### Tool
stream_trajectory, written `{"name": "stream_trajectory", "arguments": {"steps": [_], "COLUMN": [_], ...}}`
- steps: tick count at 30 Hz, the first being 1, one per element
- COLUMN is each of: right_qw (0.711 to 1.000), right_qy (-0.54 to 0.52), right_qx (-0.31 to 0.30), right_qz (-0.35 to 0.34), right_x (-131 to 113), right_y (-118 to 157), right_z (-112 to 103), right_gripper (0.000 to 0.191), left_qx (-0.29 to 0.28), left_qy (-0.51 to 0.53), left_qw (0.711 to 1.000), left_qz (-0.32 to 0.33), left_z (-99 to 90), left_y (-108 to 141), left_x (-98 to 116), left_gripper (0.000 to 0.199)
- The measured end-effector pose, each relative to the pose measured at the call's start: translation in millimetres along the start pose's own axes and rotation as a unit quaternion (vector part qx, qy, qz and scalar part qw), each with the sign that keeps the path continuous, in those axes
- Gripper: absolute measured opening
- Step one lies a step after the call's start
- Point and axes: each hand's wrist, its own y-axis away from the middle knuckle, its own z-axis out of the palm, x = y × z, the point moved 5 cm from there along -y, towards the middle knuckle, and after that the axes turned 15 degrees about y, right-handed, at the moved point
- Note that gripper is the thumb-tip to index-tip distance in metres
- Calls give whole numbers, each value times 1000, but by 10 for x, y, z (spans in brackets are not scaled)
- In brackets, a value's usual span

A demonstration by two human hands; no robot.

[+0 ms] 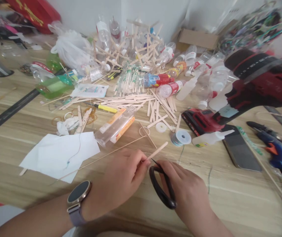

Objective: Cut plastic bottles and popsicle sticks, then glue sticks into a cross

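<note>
Left of the spool [183, 137], apparently cutting a stick [158, 150] pinched in left hand [128, 169] with scissors [168, 202] gripped in right hand [189, 186]; next, hold it steady.

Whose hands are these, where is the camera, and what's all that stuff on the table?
No robot here: these are a person's own two bare hands. The single picture comes from a camera worn on their head, looking forward and down.

The left hand pinches a flat, pale wooden stick. The right hand holds what look like black-handled scissors.

On the light wooden table lie a clear plastic bottle with an orange label, white paper, a red-and-black power drill and a dark-screened phone.
</note>
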Motion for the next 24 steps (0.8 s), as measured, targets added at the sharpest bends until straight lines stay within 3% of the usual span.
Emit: {"name": "stream_trajectory", "arguments": {"steps": [16,20,24], "right_qw": [1000,1000,987], "right_qy": [22,-1,-137], "right_qx": [-6,-16,-62], "right_qz": [-2,7,48], "right_x": [-31,-34,-23], "right_y": [-6,10,46], "right_z": [6,27,76], "right_gripper": [34,30,23], "left_qx": [-10,-4,8], "left_qy": [-67,-127,-199], "left_qw": [997,986,954], "left_qz": [41,107,225], "left_z": [24,47,88], "left_y": [-1,25,101], "left_x": [25,80,122], "left_gripper": [19,22,24]}}
